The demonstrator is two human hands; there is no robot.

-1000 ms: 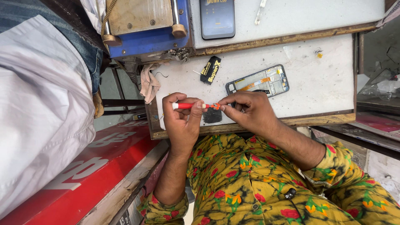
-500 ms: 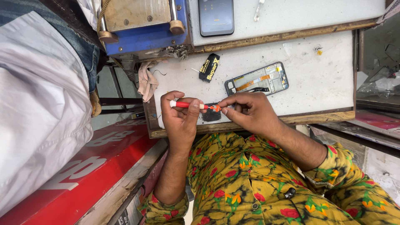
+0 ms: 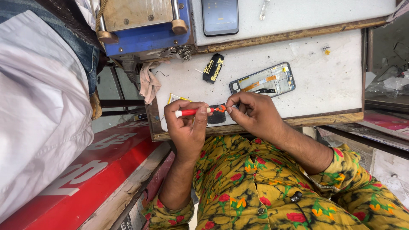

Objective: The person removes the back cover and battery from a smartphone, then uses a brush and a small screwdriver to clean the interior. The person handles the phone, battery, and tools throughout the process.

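Left hand (image 3: 187, 127) curled around a red-and-white screwdriver (image 3: 194, 112), held level above the near edge of the white counter (image 3: 332, 81), presumably to keep the tip steady. Right hand (image 3: 255, 114) pinching thumb and forefinger together at the orange tip of the tool, perhaps on a tiny screw or bit; too small to tell. Beneath the meeting point, a small dark part (image 3: 216, 118) resting on the counter. Just beyond the right hand, an opened phone frame (image 3: 263, 81) lying flat, within easy reach. Farther off, a black tube (image 3: 213, 68), a pinkish rag (image 3: 149, 81), a blue machine (image 3: 145, 36) and a dark phone (image 3: 220, 16). Compared with a second ago, hardly any shift: same grip, same spot, only small finger adjustments at the tip.
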